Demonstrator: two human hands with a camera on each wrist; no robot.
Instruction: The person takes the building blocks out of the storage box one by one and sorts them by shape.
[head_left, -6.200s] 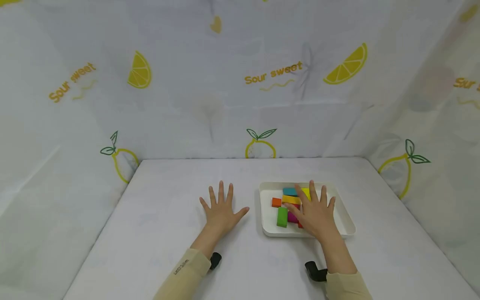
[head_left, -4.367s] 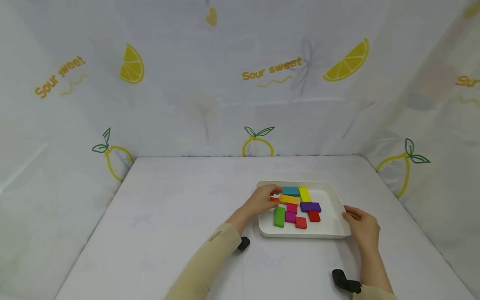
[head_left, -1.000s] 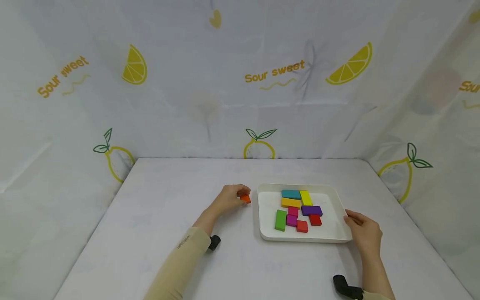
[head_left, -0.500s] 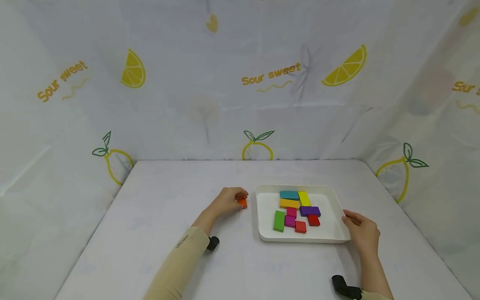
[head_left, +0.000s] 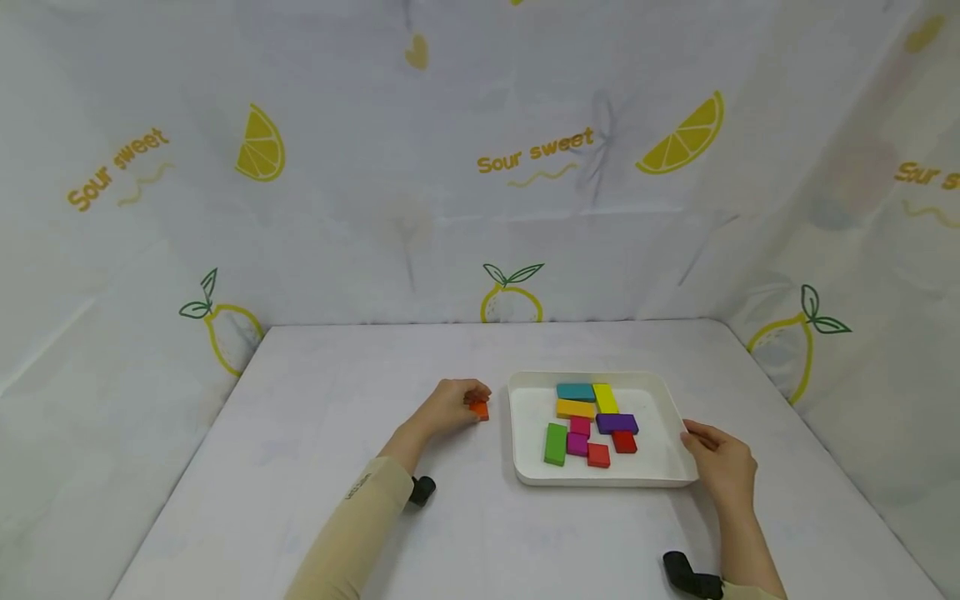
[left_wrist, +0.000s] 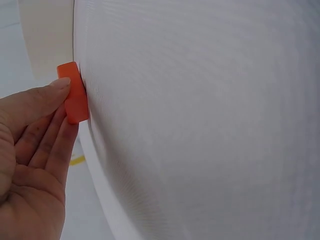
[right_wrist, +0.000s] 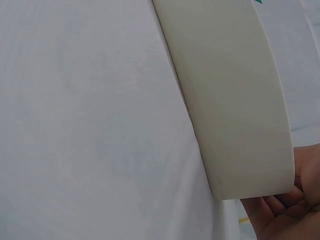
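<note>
My left hand (head_left: 448,406) pinches a small orange block (left_wrist: 75,95) between thumb and fingers, just left of the white tray. In the left wrist view the block stands right at the white cloth, the thumb on its near face. At the tray's right side, my right hand (head_left: 723,462) grips the rim of the white tray (head_left: 667,471); in the right wrist view its fingers (right_wrist: 262,212) lie at the tray's corner. Inside the tray lie several coloured blocks, among them a green block (head_left: 555,444), a teal block (head_left: 576,392), a yellow block (head_left: 606,398) and a purple block (head_left: 617,424).
White cloth covers the table (head_left: 337,375), and a lemon-printed curtain (head_left: 360,167) rises along its back and sides. The tray's right part is bare of blocks. Black wrist mounts (head_left: 693,577) stick out below the forearms.
Both hands were spread open at first. The right took the tray's rim; the left lifted the orange block out to the tray's left. Lately, the left hand has shifted slightly left with the block.
</note>
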